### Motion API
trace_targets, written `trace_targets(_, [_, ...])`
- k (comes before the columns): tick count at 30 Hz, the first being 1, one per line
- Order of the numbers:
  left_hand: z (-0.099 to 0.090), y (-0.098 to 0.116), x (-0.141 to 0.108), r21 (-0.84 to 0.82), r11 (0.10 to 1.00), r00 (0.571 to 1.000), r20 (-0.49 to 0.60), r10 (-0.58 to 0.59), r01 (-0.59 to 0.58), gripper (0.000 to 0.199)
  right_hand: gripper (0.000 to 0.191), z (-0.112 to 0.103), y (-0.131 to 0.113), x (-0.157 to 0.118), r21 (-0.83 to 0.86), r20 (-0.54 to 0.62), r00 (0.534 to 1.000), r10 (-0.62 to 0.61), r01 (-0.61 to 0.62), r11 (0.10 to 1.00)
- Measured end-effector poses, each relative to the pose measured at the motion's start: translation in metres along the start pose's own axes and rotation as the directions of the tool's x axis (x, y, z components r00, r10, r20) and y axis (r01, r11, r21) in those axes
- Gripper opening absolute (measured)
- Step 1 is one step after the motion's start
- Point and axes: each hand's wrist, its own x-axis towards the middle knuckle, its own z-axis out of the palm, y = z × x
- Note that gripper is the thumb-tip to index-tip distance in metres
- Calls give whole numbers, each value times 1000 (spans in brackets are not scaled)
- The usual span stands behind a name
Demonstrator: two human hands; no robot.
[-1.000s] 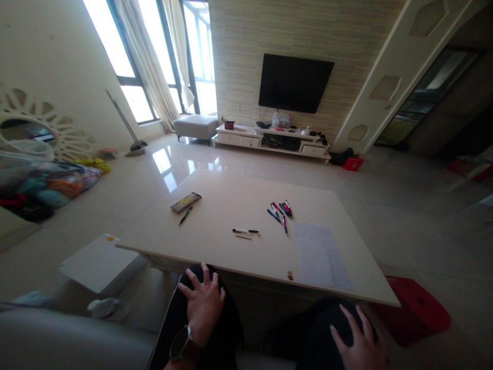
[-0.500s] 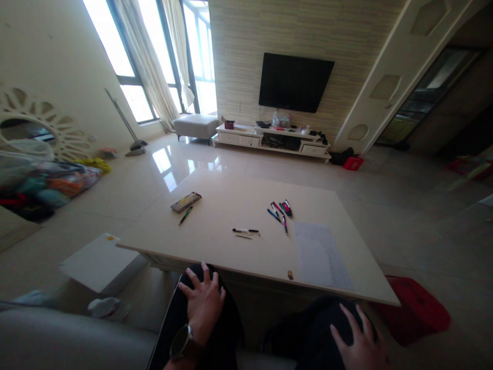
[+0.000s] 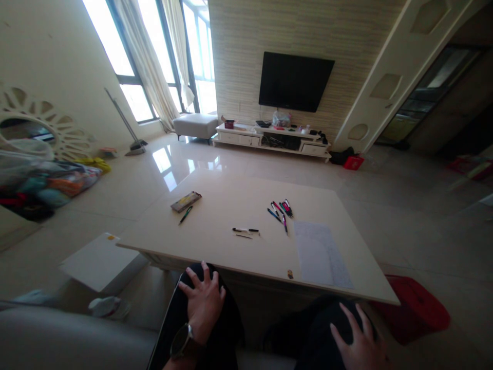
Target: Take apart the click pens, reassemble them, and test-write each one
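Observation:
My left hand (image 3: 205,298) rests with fingers spread on my left knee, a watch on its wrist. My right hand (image 3: 359,339) lies spread on my right knee. Neither holds anything. On the pale table (image 3: 215,246) a black and white pen (image 3: 245,230) lies above a thin dark refill (image 3: 244,237). Several coloured pens (image 3: 284,209) form a loose cluster to the right, beside a sheet of paper (image 3: 321,254). A flat pen box (image 3: 186,202) is at the left with a green pen (image 3: 185,215) just below it. A small sticker-like item (image 3: 290,274) is by the near edge.
A white box (image 3: 94,259) stands on the floor left of the table. Under the right corner is a red bin or stool (image 3: 419,311). Further off are a TV cabinet (image 3: 239,137), a grey bench (image 3: 196,125) and piled bags (image 3: 61,185).

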Motion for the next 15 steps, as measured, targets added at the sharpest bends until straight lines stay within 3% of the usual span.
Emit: trace_targets(15, [-5, 0, 0, 2, 1000, 999, 44, -12, 12, 45, 63, 2, 2, 0, 23, -23, 1000, -7, 8, 1000])
